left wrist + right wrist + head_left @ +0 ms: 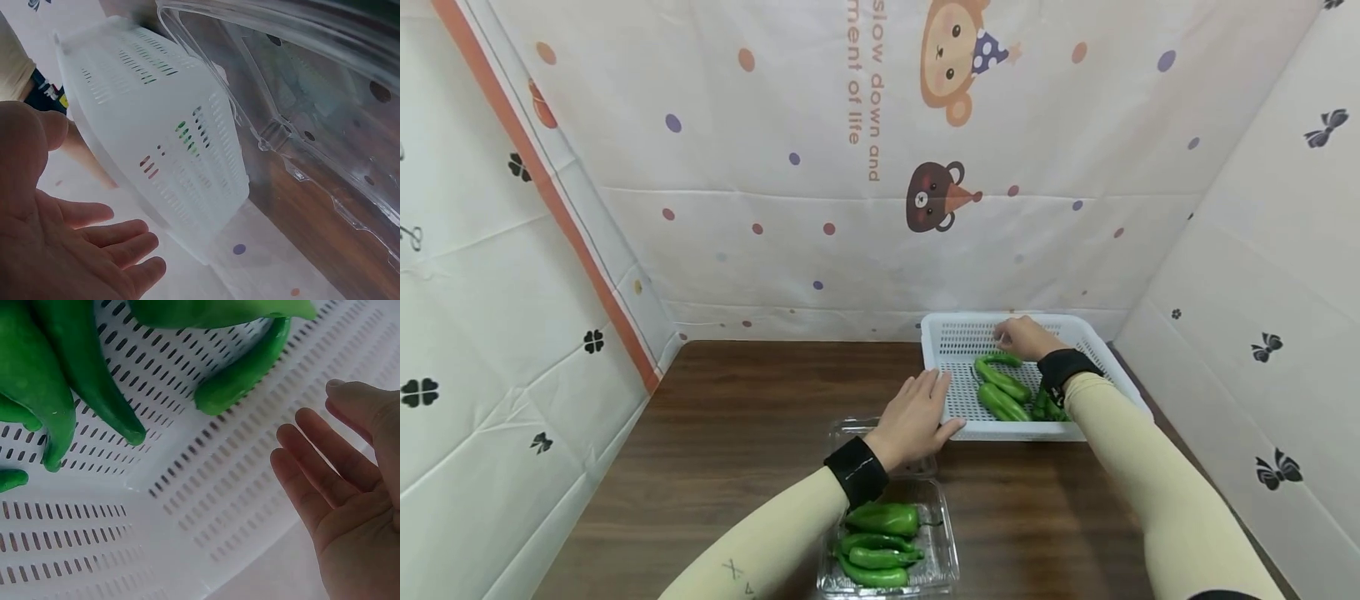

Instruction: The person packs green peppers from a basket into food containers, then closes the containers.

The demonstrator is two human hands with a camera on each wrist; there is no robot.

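- White perforated basket (1000,431), at the far right of the worktop (737,417); the right forearm covers part of its near rim.
- Green peppers (1000,402) lie on the basket floor, towards the near side; the right wrist and forearm mask some, so their number cannot be read. In the right wrist view several are cut off by the frame's upper and left edges.
- Right hand (1028,337), above the basket near its far wall; the grip is loose and empty — fingers extended, thumb apart — and clear of the peppers in the wrist view. From the head, the fingertips are hard to make out.
- Left hand (913,419), beside the basket's near-left corner; its grip is relaxed, fingers spread, holding nothing. Whether it touches the rim cannot be told.
- Clear tray (952,546), in front of the basket and to its left; its near edge lies close to the bottom of the frame. More green peppers rest inside, partly overlapping.
- Clear lid (842,429), beyond the tray and largely hidden by the left hand — a join between lid and tray is indistinct.
- Black wristbands (856,472) and pale sleeves (767,533), the latter cut off below.
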